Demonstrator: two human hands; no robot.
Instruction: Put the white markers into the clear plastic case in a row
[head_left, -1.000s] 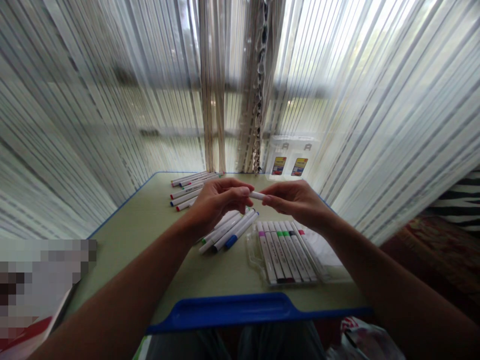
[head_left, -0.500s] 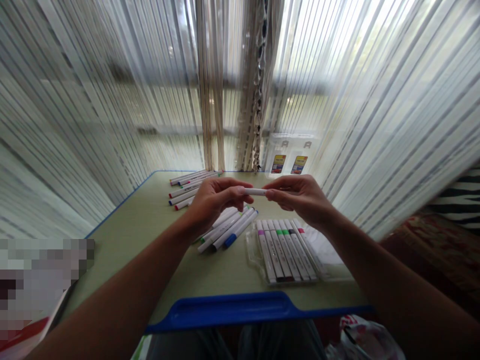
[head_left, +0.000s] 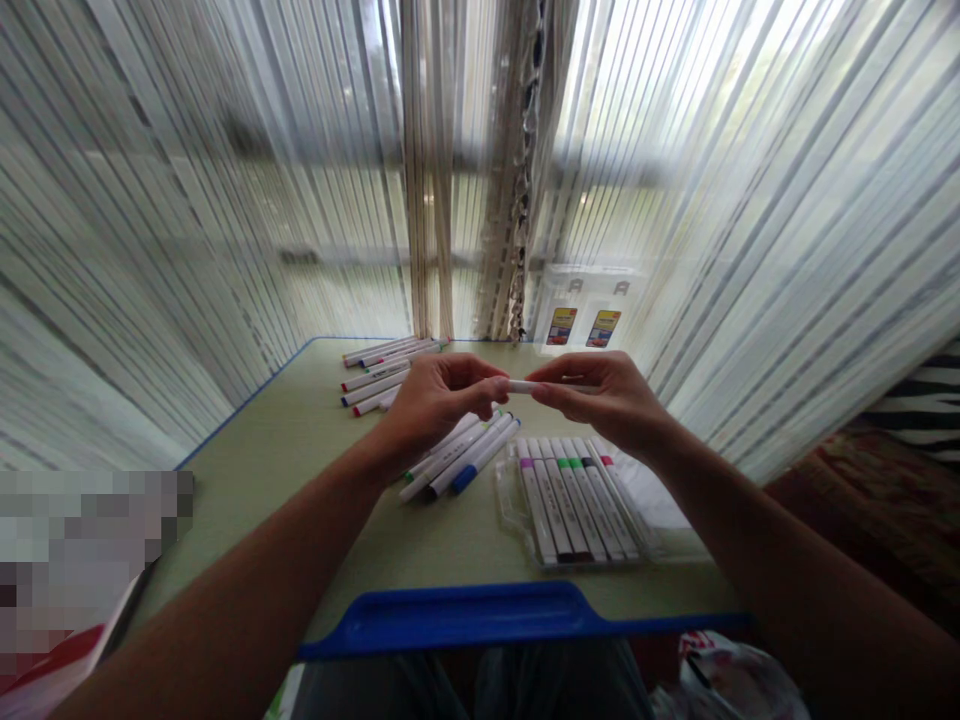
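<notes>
My left hand point(head_left: 439, 400) and my right hand point(head_left: 600, 395) are raised above the green table point(head_left: 300, 450), fingers pinched on the two ends of one white marker point(head_left: 523, 386) held level between them. Below the hands lie a few loose white markers point(head_left: 461, 458) with coloured caps. To their right a clear plastic case point(head_left: 577, 495) lies flat with several markers side by side in it.
More markers point(head_left: 382, 368) lie in a row at the table's far left. Two clear packets point(head_left: 581, 320) lean against the striped curtain at the back. A blue handle-shaped edge point(head_left: 450, 615) runs along the table's near side. A plastic bag point(head_left: 720, 680) lies lower right.
Both hands stay on the marker and have drawn slightly closer together, so less of the white barrel shows between them. The view has shifted a little.
</notes>
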